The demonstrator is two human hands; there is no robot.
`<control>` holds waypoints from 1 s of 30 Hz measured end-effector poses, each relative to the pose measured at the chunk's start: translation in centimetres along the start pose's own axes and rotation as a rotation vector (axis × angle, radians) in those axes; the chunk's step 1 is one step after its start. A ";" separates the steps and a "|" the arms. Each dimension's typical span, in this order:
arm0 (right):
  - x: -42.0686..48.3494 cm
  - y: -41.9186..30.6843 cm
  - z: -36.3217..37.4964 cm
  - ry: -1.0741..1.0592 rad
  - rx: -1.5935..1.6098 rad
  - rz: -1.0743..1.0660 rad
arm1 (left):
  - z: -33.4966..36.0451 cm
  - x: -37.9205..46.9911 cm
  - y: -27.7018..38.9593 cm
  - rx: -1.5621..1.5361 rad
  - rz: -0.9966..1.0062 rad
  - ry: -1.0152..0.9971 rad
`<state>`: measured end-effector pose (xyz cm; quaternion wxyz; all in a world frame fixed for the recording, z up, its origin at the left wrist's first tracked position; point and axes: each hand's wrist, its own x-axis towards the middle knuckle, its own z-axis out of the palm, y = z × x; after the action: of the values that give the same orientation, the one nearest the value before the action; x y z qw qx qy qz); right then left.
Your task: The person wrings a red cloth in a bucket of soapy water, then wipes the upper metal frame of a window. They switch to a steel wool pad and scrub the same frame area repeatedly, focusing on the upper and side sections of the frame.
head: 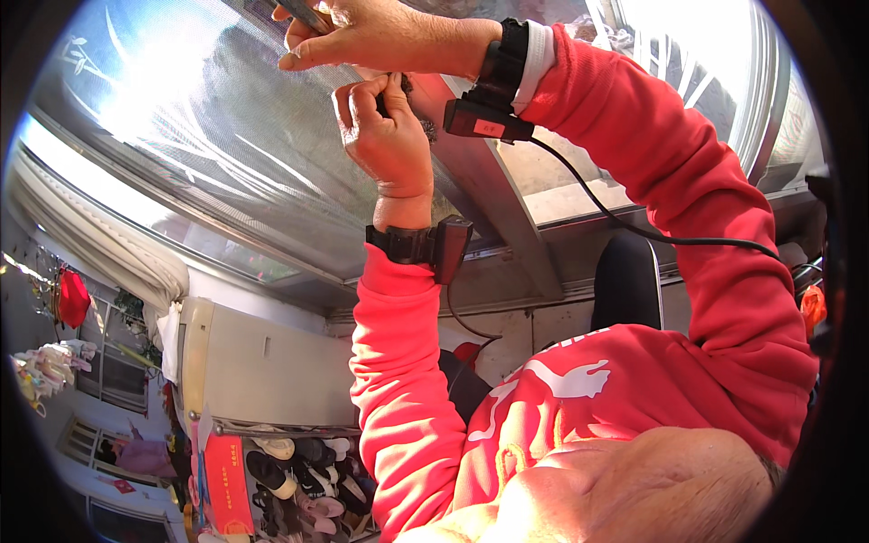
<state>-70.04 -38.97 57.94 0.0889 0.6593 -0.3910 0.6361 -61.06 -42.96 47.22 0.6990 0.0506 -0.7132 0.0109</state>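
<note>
My left hand (387, 129) is raised before a window with a mesh screen (224, 142), its fingers curled and pinching a small dark object (381, 103), mostly hidden by the fingers. Dark, bristly-looking material (428, 130) shows just behind that hand. Above and slightly left, my right hand (339, 37) grips a grey rod-like tool (303, 13), cut off by the picture's top edge, so its kind cannot be told. Both wrists wear black strapped devices, with cables running from them.
A reddish-brown and grey frame post (502, 190) runs beside the hands. Further left are a gathered curtain (122, 237) and a pale cabinet-like appliance (271, 360). Caps and shoes (305, 475) lie beside a red printed sheet (229, 482) low in view.
</note>
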 end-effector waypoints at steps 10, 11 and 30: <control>-0.3 -0.5 -0.4 -0.025 0.077 -0.093 | -1.3 -6.1 0.4 0.024 0.020 -0.151; -0.3 -0.4 -0.5 -0.013 0.071 -0.066 | -1.3 -5.6 0.3 0.005 0.029 -0.158; 0.0 0.2 0.1 0.008 -0.011 -0.017 | -1.3 -0.7 -1.5 -0.011 -0.147 -0.009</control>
<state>-70.08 -39.16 57.89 0.0995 0.6595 -0.3883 0.6360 -59.62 -44.27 46.48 0.6952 0.0989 -0.7106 -0.0444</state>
